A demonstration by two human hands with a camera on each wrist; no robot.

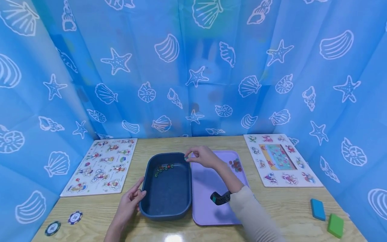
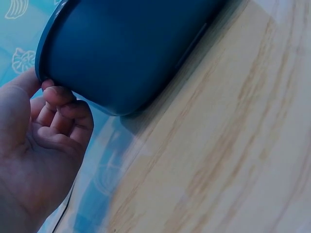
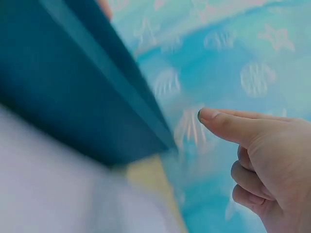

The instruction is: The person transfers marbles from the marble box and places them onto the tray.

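My left hand (image 1: 129,203) grips the rim at the left side of a dark blue basin (image 1: 167,198). In the left wrist view its fingers curl against the basin wall (image 2: 112,53). Over the basin's far right corner, my right hand (image 1: 206,157) pinches a small greenish marble (image 3: 199,115) between thumb and forefinger. Several green and red marbles (image 1: 164,167) lie in a bent line on the basin floor, toward the back left. A purple tray (image 1: 211,196) stands beside the basin on the right, with a cluster of reddish and green marbles (image 1: 236,165) near its back right corner.
White picture puzzle boards lie at the back left (image 1: 101,166) and back right (image 1: 282,161). Two poker chips (image 1: 75,217) rest at the front left. A blue block (image 1: 317,209) and a green block (image 1: 335,225) lie front right. A shell-patterned curtain (image 1: 181,67) hangs behind the table.
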